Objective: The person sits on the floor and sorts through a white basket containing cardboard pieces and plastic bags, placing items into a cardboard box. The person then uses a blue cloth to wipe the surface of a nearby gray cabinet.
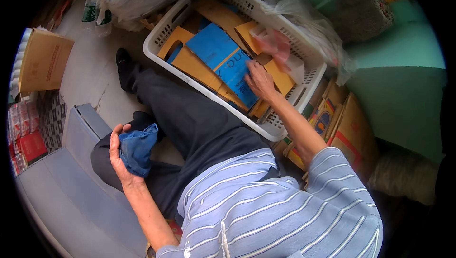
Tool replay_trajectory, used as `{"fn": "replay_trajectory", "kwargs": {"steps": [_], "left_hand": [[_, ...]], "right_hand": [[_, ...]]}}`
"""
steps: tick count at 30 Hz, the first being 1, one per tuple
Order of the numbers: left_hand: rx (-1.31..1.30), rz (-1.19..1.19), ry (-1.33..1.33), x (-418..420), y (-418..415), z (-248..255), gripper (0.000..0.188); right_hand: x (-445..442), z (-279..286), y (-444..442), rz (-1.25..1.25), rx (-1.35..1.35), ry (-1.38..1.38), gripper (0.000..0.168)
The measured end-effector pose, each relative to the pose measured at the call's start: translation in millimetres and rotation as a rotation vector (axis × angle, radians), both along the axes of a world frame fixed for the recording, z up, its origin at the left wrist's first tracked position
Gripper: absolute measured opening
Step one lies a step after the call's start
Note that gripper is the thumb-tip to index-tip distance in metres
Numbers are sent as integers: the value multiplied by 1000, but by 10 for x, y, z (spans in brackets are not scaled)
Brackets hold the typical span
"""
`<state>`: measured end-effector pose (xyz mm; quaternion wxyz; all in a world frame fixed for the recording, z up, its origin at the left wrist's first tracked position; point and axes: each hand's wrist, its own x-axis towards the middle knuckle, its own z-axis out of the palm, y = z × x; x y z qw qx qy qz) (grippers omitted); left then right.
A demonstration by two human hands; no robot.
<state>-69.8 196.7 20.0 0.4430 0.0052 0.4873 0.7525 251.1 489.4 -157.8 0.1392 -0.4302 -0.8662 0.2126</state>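
My left hand holds a crumpled blue cloth in its palm, above my bent knee. With its fingers bent, my right hand touches the right edge of a blue cardboard piece that bears handwriting. Whether those fingers pinch the edge or only rest on it, I cannot tell. The blue piece lies on brown cardboard pieces in a white plastic basket. Beside it in the basket is crumpled red and white thin material.
Flattened cardboard boxes stand at the basket's right. Clear plastic bags drape over its far side. A cardboard carton and plastic bottles stand at left. A grey panel-like surface runs along my left side; a green wall bounds the right.
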Motion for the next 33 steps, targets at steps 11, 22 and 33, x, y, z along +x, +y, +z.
{"fn": "replay_trajectory", "kwargs": {"steps": [11, 22, 33], "left_hand": [[-17, 41, 18, -33, -81, -1, 38], [-32, 65, 28, -121, -149, -10, 40], [6, 67, -4, -156, -191, -67, 40]], "right_hand": [[-197, -311, 505, -153, 268, -19, 42], [183, -382, 915, -262, 84, -269, 32], [573, 43, 1199, -263, -98, -175, 36]]}}
